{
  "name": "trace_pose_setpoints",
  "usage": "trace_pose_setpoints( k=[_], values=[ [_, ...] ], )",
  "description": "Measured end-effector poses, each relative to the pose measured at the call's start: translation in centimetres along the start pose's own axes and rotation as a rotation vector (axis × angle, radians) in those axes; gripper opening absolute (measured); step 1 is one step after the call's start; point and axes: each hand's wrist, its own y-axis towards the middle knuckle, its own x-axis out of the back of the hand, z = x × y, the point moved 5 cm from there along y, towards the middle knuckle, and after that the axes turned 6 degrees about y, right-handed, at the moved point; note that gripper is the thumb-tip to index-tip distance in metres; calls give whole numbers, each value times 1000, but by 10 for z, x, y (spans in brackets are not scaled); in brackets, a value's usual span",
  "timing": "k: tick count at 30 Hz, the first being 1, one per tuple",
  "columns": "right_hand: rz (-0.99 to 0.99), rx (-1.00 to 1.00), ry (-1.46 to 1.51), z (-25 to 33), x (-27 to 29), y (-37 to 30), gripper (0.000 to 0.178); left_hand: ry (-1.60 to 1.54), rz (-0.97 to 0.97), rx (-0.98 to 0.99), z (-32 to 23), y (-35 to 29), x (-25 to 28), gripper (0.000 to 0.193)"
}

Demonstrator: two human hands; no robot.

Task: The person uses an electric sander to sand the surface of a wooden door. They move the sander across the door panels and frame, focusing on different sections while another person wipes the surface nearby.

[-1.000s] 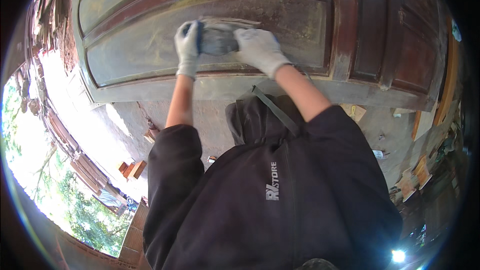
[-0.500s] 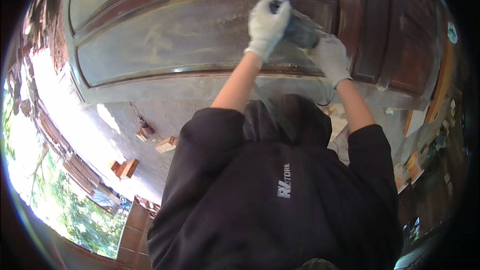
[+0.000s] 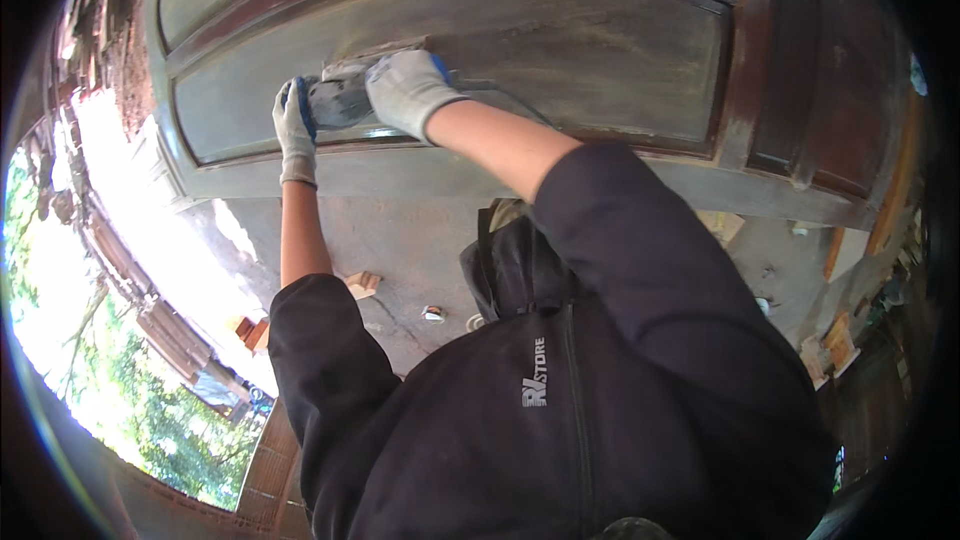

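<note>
1. Step in hand, as judged: the person is sanding the recessed panel [image 3: 560,50] of a large wooden door [image 3: 800,90]; the sanding tool [image 3: 338,100] is lying against the panel's left part, between both gloved hands.
2. The left hand [image 3: 294,128] is closing around the tool's left end; the right hand [image 3: 408,90] is pressing curled over its top.
3. Both forearms are reaching forward; sleeves pushed up.
4. The next move is calling for even pressure, flat along the grain.

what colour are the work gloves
Light grey with blue edging on the gloves, seen in the head view.
</note>
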Motion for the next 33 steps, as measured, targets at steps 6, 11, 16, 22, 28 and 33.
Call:
trace_pose_setpoints(
  k=[6,11,16,22,28,33],
  values=[
    [51,15,146,11,-40,-14,21,1039,76,-495,-49,-44,-32,29],
    [-30,15,145,-64,-12,-100,19,1167,623,-883,-111,-145,-177,32],
    [-45,-75,90,-151,48,-169,20,1088,526,-910,-126,-192,-286,28],
    [-123,-130,51,-247,115,-219,22,1086,528,-1072,-162,-211,-408,24],
    [-187,-284,-24,-329,175,-226,22,1135,583,-1073,-202,-192,-508,27],
    [-40,-202,-221,-325,198,-188,20,1198,442,-863,-203,-170,-493,36]
  ],
)
